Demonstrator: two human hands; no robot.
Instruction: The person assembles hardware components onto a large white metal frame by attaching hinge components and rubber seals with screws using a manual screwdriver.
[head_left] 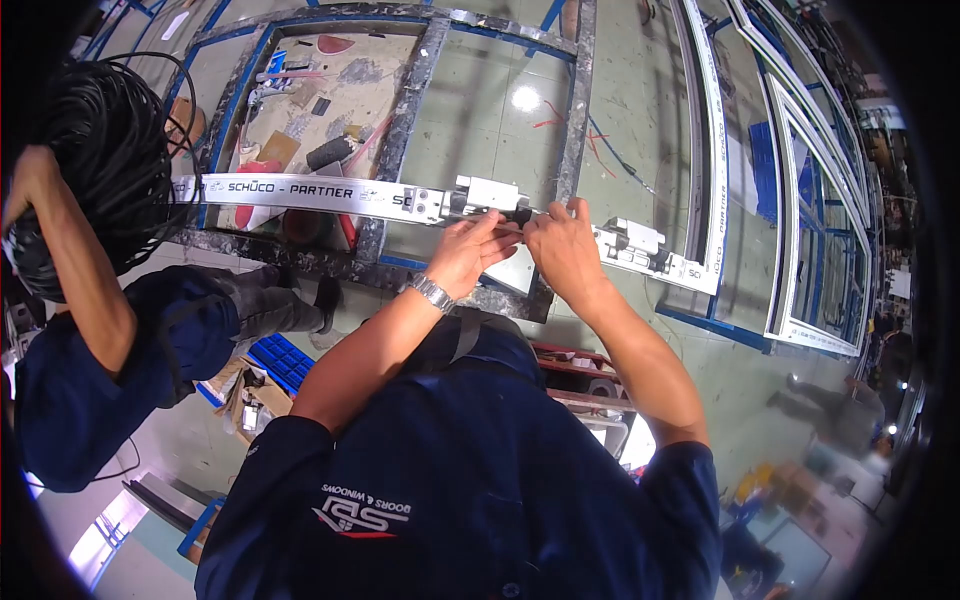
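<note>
A long, pale window-frame profile point(290, 190) printed "SCHÜCO - PARTNER" lies across the workbench frame. Two silver hardware blocks sit along it, the left block point(490, 191) and the right block point(638, 237). Between these, both hands meet at the profile. My left hand point(462, 258), with a metal watch on its wrist, has thumb and fingertips pinched just below the left block. Curled fingers close my right hand point(563, 250) right beside it. A small, thin piece seems to be between the fingertips, but its kind is hidden.
Another person's arm point(85, 235) is at the left, by a coil of black cable or gasket point(110, 150). The bench frame point(400, 130) holds a tray point(345, 90) with scraps and tools. White window frames point(790, 200) stand on the right. A blue bin point(280, 362) is below.
</note>
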